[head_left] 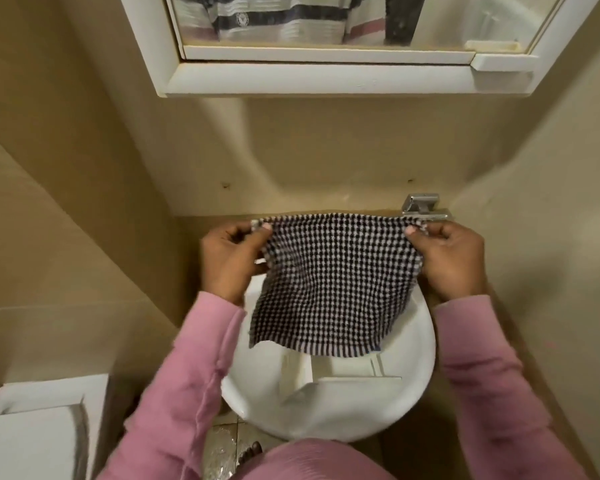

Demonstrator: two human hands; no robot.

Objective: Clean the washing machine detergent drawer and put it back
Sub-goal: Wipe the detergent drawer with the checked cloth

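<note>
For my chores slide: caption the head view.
Left hand and right hand hold a checked cloth spread above the detergent drawer lying in the white sink.

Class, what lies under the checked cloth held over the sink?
Under the checked cloth, the white detergent drawer lies in the sink. Only its near part shows; the cloth covers its far part.

Mirror cabinet above chrome tap
</note>
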